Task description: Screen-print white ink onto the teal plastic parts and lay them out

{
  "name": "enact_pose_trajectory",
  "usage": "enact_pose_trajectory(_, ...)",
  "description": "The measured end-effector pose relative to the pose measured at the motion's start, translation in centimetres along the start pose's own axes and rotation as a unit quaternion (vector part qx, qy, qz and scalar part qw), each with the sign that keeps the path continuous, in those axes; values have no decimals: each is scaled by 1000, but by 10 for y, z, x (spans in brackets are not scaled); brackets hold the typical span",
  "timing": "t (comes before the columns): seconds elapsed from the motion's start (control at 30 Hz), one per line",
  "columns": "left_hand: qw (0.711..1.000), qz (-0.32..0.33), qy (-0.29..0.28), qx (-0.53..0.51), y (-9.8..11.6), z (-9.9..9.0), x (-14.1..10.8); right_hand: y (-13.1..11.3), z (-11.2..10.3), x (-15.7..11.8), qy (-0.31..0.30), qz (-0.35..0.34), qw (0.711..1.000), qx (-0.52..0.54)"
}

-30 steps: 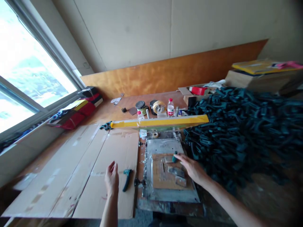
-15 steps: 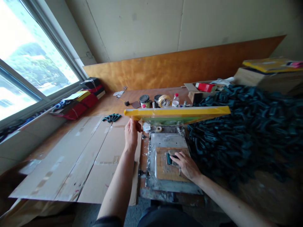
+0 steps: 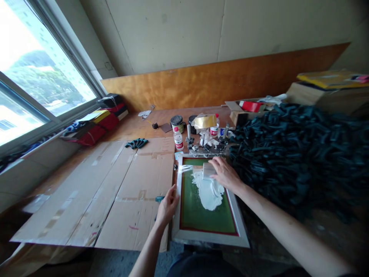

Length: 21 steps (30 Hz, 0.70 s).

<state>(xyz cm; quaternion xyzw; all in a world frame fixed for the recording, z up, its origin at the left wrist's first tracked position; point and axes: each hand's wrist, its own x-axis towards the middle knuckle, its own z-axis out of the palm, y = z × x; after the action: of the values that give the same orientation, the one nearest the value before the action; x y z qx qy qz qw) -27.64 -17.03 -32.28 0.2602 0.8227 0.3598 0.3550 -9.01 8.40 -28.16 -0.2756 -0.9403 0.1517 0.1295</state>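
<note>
Workbench (image 3: 135,132) of bare plywood, with a window (image 3: 43,73) along its left side and a plywood backboard (image 3: 219,80) along its far edge; flattened cardboard sheets (image 3: 115,196) cover the left half, padding that part of the surface; a heap of dark green rubbery loops (image 3: 296,161) fills the right side, banked well away from the near centre, which leaves you working room. Screen frame (image 3: 207,239) lies flat at the near edge of the bench, between cardboard and heap; dark clamps (image 3: 207,149) along its far rail appear to fix it in place, so that it cannot creep under pressure. Green mesh (image 3: 207,219) with a red border fills the frame; white ink (image 3: 207,194) lies pooled across its upper middle. Your right hand (image 3: 226,175) is closed over a pale flat scraper (image 3: 209,171), pressing down with its lower edge at the ink; your left hand (image 3: 168,206) curls narrowly around the frame's left rail, bracing it against that downward load. Ink tins (image 3: 176,123) and a plastic bottle (image 3: 178,141) stand toward the far edge, out of your reach path; a green-handled tool (image 3: 159,199) lies on the cardboard just beside your left hand, partly hidden.
</note>
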Motion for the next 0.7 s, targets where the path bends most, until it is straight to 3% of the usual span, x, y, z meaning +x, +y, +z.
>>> enact_pose_trajectory(0.1,999,-4,-11,48,-7,3,6,-20,9,-2,-105,11,994,-17)
enact_pose_trajectory(0.17,998,0,-18,61,-7,1,7,-24,14,-21,-116,-17,993,-11)
enact_pose_trajectory(0.33,997,-2,-17,72,-6,0,5,-18,5,-70,-134,-208,968,42)
enact_pose_trajectory(0.43,998,-1,-12,66,-6,2,5,-16,-2,-71,-159,-223,960,65)
enact_pose_trajectory(0.53,999,-6,-3,52,-7,3,5,-20,7,-72,-71,-183,979,54)
enact_pose_trajectory(0.63,1000,-11,3,17,-7,4,4,-25,19,-88,52,-226,972,39)
enact_pose_trajectory(0.7,1000,-13,2,-11,-7,4,4,-26,19,-97,50,-251,965,56)
